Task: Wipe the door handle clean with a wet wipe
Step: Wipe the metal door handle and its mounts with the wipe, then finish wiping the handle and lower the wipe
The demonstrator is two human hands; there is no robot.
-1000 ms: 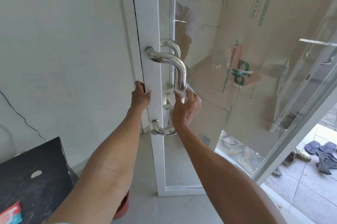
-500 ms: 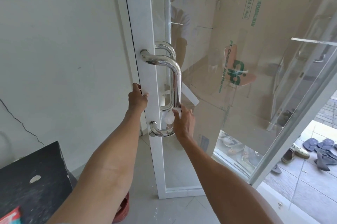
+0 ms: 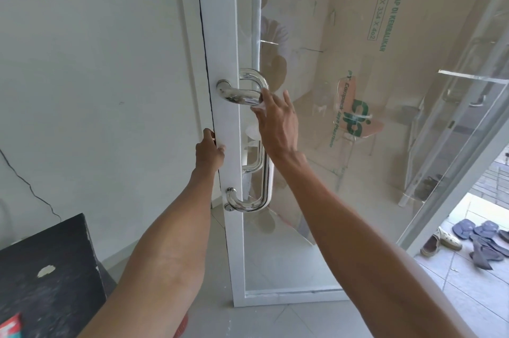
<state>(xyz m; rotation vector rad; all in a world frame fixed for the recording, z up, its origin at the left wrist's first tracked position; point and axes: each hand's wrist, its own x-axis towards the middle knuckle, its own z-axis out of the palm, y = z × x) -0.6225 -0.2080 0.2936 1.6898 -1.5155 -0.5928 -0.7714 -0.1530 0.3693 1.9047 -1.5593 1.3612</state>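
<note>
A shiny chrome D-shaped door handle (image 3: 265, 172) is fixed to the white frame of a glass door (image 3: 223, 48). My right hand (image 3: 276, 123) is at the handle's upper bend and presses a white wet wipe (image 3: 258, 109) against the metal there, mostly hidden under the fingers. My left hand (image 3: 209, 152) grips the edge of the door frame, between the handle's two mounts, its fingertips hidden behind the edge.
A white wall (image 3: 110, 90) with a crack stands left of the door. A black block (image 3: 46, 271) sits at the lower left. Cardboard (image 3: 385, 35) shows behind the glass. Sandals (image 3: 479, 238) lie on the tiles outside at right.
My right hand with the wipe went down the handle's vertical bar to its lower part, then rose to the upper bend. My left hand kept its grip on the door edge.
</note>
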